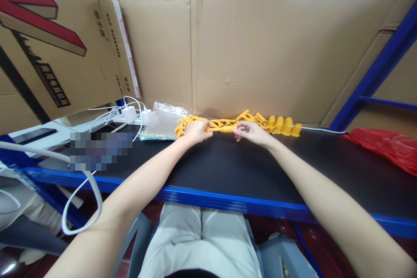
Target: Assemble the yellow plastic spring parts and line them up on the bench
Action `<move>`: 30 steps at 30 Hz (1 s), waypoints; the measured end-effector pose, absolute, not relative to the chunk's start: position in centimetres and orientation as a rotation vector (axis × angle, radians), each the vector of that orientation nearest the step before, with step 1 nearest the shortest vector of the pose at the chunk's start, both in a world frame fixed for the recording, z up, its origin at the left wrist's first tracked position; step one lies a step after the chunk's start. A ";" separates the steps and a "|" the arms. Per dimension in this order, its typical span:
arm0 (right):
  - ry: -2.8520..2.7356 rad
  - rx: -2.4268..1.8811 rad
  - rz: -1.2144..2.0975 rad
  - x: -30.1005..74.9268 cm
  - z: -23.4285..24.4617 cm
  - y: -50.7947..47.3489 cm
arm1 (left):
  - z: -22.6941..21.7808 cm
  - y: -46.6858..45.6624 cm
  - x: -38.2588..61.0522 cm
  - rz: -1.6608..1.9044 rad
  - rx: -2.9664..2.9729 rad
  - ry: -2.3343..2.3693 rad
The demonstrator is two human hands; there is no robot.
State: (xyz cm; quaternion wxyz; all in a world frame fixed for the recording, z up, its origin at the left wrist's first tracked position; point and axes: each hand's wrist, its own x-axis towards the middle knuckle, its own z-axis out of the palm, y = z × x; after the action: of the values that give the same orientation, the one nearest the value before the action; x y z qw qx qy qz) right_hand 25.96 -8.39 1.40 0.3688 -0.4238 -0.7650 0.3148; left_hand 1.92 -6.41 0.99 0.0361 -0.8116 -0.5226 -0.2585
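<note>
A long yellow plastic piece (227,129) lies level between my two hands, just above the black work surface. My left hand (196,131) is closed around its left end. At the other end, the fingertips of my right hand (250,132) pinch it. Behind the hands runs a row of yellow plastic parts with curved, handle-like shapes (246,115). To the right of my right hand stand several yellow cup-shaped parts (286,126). My fingers hide both ends of the held piece.
Clear plastic bags (163,121) lie left of the yellow parts, near white chargers (129,114) and cables. A red plastic bag (386,145) is at the far right. Cardboard (260,52) walls the back. A blue metal edge (208,197) borders the black surface (221,169).
</note>
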 end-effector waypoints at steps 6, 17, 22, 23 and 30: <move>-1.952 -1.097 0.827 25.9 1.4 -8.3 | 1.1 -6.5 2.0 -0.785 -2.502 -1.614; -1.922 -1.127 0.709 25.8 0.3 -7.4 | 1.2 -6.1 1.9 -0.791 -2.542 -1.682; -2.005 -1.078 0.616 25.8 0.4 -7.5 | 1.1 -5.9 1.8 -0.853 -2.593 -1.668; -2.024 -1.063 0.590 25.9 0.5 -7.5 | 1.1 -5.9 1.8 -0.862 -2.606 -1.664; -2.086 -1.121 0.394 26.2 1.0 -8.1 | 1.4 -6.4 1.8 -0.861 -2.604 -1.629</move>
State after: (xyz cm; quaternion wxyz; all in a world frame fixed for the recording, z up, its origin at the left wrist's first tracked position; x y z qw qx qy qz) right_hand 26.17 -8.14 0.98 0.3618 -0.4354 -0.8100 0.1531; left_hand 1.78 -6.36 1.39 -0.0243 -0.8161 -0.5104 -0.2698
